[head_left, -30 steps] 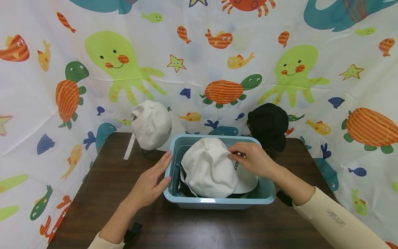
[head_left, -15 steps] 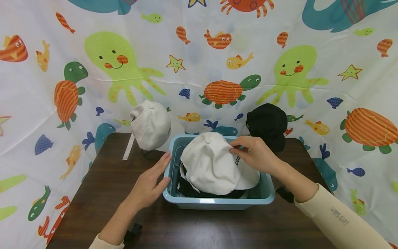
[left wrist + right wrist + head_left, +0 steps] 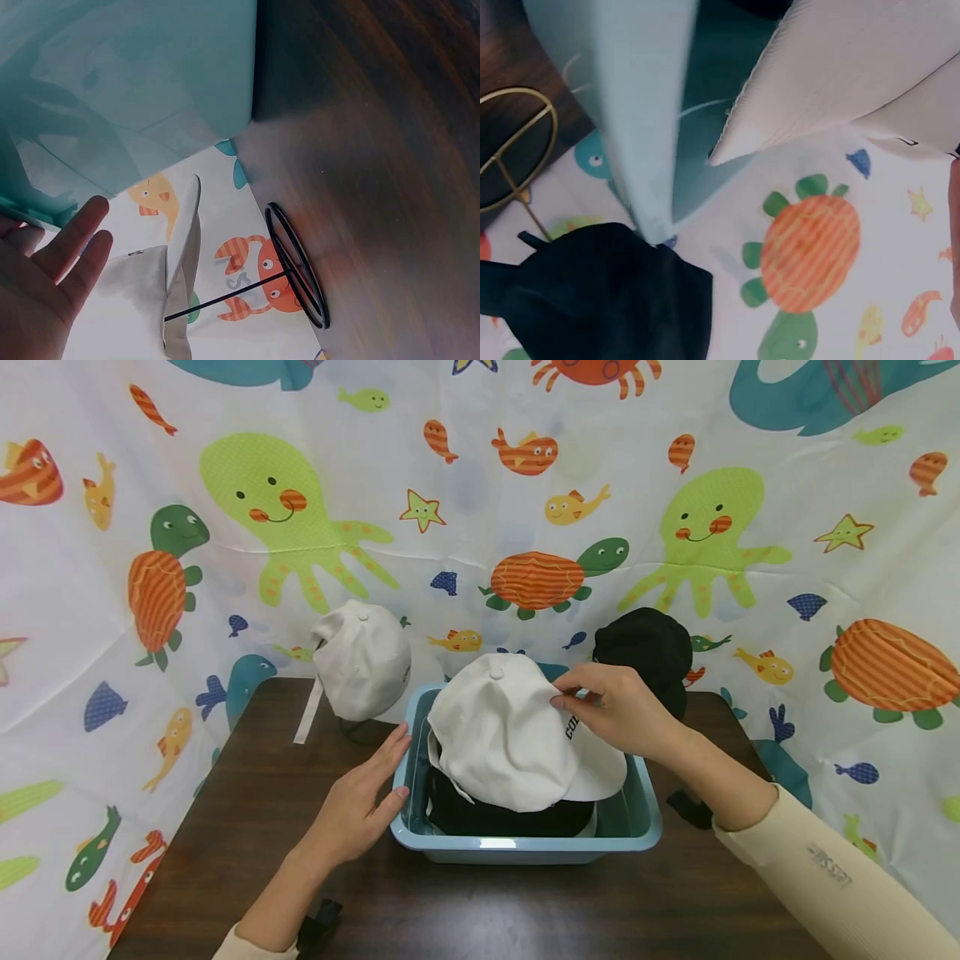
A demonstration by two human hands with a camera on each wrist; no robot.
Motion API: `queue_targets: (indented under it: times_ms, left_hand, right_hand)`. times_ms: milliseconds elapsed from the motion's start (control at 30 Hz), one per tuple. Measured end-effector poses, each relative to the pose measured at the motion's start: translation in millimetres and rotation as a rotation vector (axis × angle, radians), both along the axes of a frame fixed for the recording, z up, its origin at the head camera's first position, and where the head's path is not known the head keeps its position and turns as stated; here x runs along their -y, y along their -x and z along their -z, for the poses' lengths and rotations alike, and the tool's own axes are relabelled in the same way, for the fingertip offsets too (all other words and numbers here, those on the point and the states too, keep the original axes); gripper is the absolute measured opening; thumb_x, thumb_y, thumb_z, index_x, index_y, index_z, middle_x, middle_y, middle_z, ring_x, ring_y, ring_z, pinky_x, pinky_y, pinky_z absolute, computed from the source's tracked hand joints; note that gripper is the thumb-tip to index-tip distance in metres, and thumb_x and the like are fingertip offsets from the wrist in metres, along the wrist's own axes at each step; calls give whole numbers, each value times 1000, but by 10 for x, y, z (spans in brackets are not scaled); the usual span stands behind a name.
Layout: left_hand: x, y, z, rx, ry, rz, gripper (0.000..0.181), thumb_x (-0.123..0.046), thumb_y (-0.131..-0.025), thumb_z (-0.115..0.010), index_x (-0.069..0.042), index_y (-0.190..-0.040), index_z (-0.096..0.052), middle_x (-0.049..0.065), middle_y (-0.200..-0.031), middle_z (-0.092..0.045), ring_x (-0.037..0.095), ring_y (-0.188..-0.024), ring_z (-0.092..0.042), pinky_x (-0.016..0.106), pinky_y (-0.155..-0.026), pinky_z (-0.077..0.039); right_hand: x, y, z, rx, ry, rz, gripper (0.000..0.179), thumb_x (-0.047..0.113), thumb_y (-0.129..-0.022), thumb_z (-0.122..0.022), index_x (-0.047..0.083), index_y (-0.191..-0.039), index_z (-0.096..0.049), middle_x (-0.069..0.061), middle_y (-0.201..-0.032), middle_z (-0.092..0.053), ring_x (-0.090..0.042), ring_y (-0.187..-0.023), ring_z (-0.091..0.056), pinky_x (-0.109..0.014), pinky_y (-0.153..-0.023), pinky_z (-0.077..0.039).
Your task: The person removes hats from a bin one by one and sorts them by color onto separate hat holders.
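In the head view my right hand (image 3: 611,706) pinches the front of a white baseball cap (image 3: 495,735) with black lettering above its brim. This cap is raised partly out of a light blue plastic basin (image 3: 540,845). Beneath it, a black cap (image 3: 502,814) lies inside the basin. My left hand (image 3: 360,802) rests on the basin's left rim, fingers straight. The left wrist view shows those fingertips right at the rim. Close up in the right wrist view, the pinched cap's brim (image 3: 855,67) hangs over the basin wall; only a sliver of the hand shows there.
A second white cap (image 3: 363,660) sits on a stand with a black wire base (image 3: 300,262) behind the basin's left corner. Another black cap (image 3: 645,652) hangs on a gold wire stand (image 3: 544,112) at back right. Behind the dark wooden table (image 3: 495,910) hangs a sea-animal curtain (image 3: 480,477).
My right hand has lifted the white cap upward and slightly toward the back, exposing more of the black cap under it. The left hand has stayed at the basin's rim.
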State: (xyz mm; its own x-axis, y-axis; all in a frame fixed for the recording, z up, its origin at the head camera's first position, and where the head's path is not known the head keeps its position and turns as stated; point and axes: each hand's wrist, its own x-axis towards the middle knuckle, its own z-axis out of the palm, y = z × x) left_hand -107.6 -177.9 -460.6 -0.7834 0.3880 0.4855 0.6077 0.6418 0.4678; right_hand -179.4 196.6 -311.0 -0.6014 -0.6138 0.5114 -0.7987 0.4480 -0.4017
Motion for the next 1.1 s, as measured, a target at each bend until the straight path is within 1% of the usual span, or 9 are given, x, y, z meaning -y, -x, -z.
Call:
queue_targets:
  times_ms: [100,200,267,333,400,467,567,833,1100]
  left_hand:
    - [12,-5,2,-8,0,0,65,-18,-99,-60,-7,-160,-43,4,-169,-35,28,-145,-49,54,-108,-47]
    - [18,-7,5,-8,-3,-3,65,-19,-99,-60,-9,-161,-42,4,-169,-35,28,-145,-49,46,-112,-45]
    - [23,-7,6,-8,-7,-5,65,-19,-98,-61,-9,-160,-43,4,-168,-36,28,-145,-49,40,-114,-41]
    - [27,-6,3,-8,-10,-4,65,-19,-98,-61,-8,-160,-43,4,-168,-36,28,-145,-49,39,-115,-41]
    - [29,-5,-4,-13,-7,-3,65,-19,-98,-62,-8,-159,-44,5,-168,-36,28,-144,-50,42,-113,-44]
    - [30,-2,-8,-18,0,-2,65,-20,-98,-62,-7,-159,-45,5,-168,-36,29,-143,-51,49,-109,-48]
    - [30,-1,-3,-19,11,1,65,-21,-99,-61,-7,-159,-44,5,-168,-36,29,-143,-52,55,-106,-49]
    - [18,-5,15,-15,-1,7,64,-21,-99,-61,-7,-159,-45,5,-168,-36,30,-142,-52,56,-105,-50]
    - [22,0,6,-24,-3,7,64,-21,-98,-61,-7,-159,-45,6,-168,-37,31,-142,-52,56,-105,-50]
  right_hand:
    - [24,5,-54,-11,14,3,22,-10,-83,-82,4,-100,-80,-2,-92,-76,-13,-81,-69,-31,-70,-61]
    - [47,13,-131,-28,23,4,22,-9,-82,-83,4,-100,-80,-1,-93,-77,-14,-81,-69,-31,-69,-61]
    - [62,23,-183,-33,30,3,22,-9,-82,-83,4,-100,-80,-1,-93,-77,-14,-81,-69,-27,-69,-60]
    - [75,37,-234,-45,38,3,23,-10,-82,-83,4,-100,-80,-2,-92,-77,-14,-80,-69,-23,-68,-59]
    - [86,58,-281,-54,46,0,23,-11,-82,-82,4,-99,-80,-3,-91,-76,-14,-80,-69,-19,-68,-56]
    - [98,81,-321,-65,53,2,22,-11,-82,-82,4,-98,-79,-3,-90,-76,-14,-80,-69,-16,-68,-54]
    - [115,115,-367,-68,63,16,19,-10,-83,-82,4,-97,-80,-3,-90,-76,-15,-79,-70,-15,-67,-53]
    - [192,212,-452,-71,85,60,14,-6,-86,-81,3,-96,-79,-4,-88,-77,-13,-78,-68,-17,-66,-54]
    - [303,316,-484,-63,107,93,12,-3,-90,-79,2,-101,-80,-6,-96,-77,-14,-80,-68,-22,-67,-55]
